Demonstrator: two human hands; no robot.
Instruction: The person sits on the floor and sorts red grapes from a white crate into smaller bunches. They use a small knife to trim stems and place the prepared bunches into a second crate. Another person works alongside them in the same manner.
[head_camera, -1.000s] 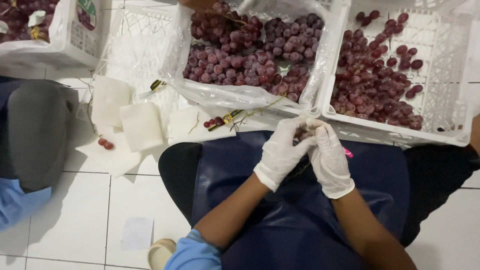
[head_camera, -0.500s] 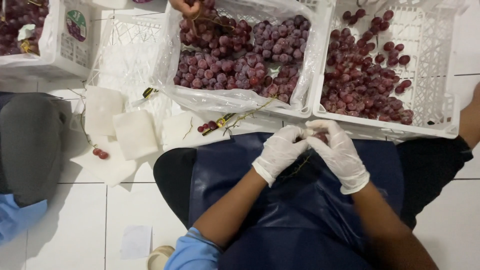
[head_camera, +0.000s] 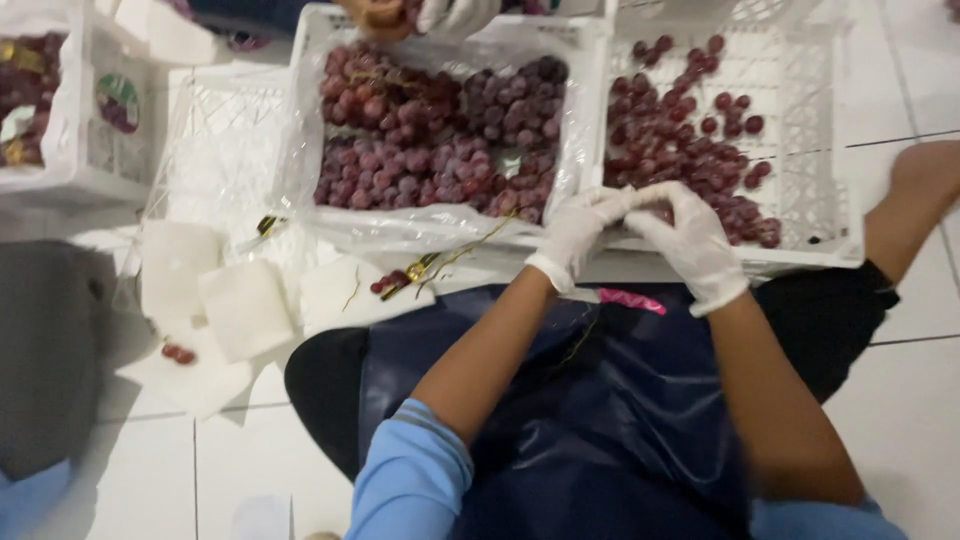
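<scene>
My left hand (head_camera: 578, 232) and my right hand (head_camera: 692, 245), both in white gloves, meet fingertip to fingertip over the near rim of the white right-hand crate (head_camera: 838, 150). That crate holds loose red grapes (head_camera: 690, 140). The fingers are pinched together, and what is between them is hidden. A thin stem (head_camera: 582, 338) lies on the dark blue apron (head_camera: 600, 430) over my lap, next to a small pink object (head_camera: 632, 300).
The middle crate (head_camera: 590, 60), lined with clear plastic, holds red grape bunches (head_camera: 440, 130); another person's gloved hand (head_camera: 452, 14) reaches into it from the far side. White pads (head_camera: 245, 305), loose grapes (head_camera: 180, 353) and a gold tie (head_camera: 420, 268) lie on the tiled floor. Further crates (head_camera: 60, 130) stand left, beside a person in grey (head_camera: 50, 360).
Both my hands have moved from over my lap up to the right crate's near rim, staying together. The view has shifted nearer.
</scene>
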